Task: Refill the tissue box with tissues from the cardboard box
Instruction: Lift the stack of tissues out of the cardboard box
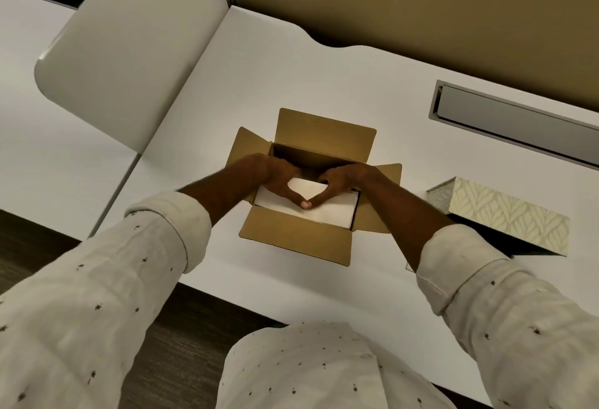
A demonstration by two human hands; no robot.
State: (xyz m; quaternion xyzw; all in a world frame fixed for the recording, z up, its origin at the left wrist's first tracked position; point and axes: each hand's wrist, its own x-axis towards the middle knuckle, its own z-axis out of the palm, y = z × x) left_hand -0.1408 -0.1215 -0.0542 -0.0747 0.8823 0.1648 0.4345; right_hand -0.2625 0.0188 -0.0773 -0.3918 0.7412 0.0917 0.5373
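Observation:
An open brown cardboard box (296,238) sits mid-desk with all its flaps folded outward. Inside it lies a white stack of tissues (327,212). My left hand (280,178) and my right hand (337,182) both reach into the box and grip the stack along its far edge, thumbs meeting on top of it. To the right stands the tissue box (505,214), pale green with a leaf pattern, its dark open side facing me; its inside is in shadow.
The white desk (259,84) ends at a tan partition wall (421,3) behind. A grey cable slot (518,126) is set into the desk at the back right. A white curved panel (129,52) rises at the left. Dark floor shows below the desk's front edge.

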